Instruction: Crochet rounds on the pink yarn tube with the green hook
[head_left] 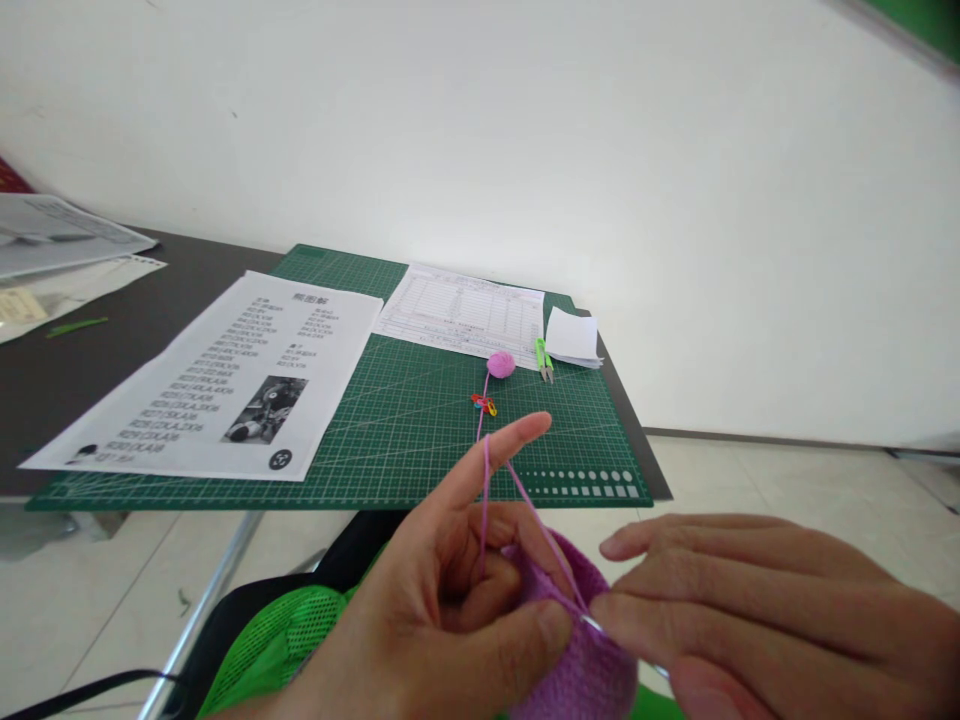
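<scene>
My left hand [457, 590] pinches the edge of a pinkish-purple crocheted piece [581, 670] between thumb and fingers. Its index finger points up, with pink yarn [536, 515] looped over it and running down to the piece. In my right hand [750, 610] is a thin silver crochet hook [592, 624], its tip at the edge of the crocheted piece beside my left thumb. From the raised finger the yarn leads back to a small pink yarn ball [501, 365] on the mat. Several coloured stitch markers [484, 404] lie by that strand.
A green cutting mat [420, 420] covers much of the dark table [202, 262]. On it lie a printed pattern sheet [217, 380], a form [465, 310], green thread snips [543, 360] and white paper slips [572, 335]. More papers [67, 235] are at the left; a white wall stands behind.
</scene>
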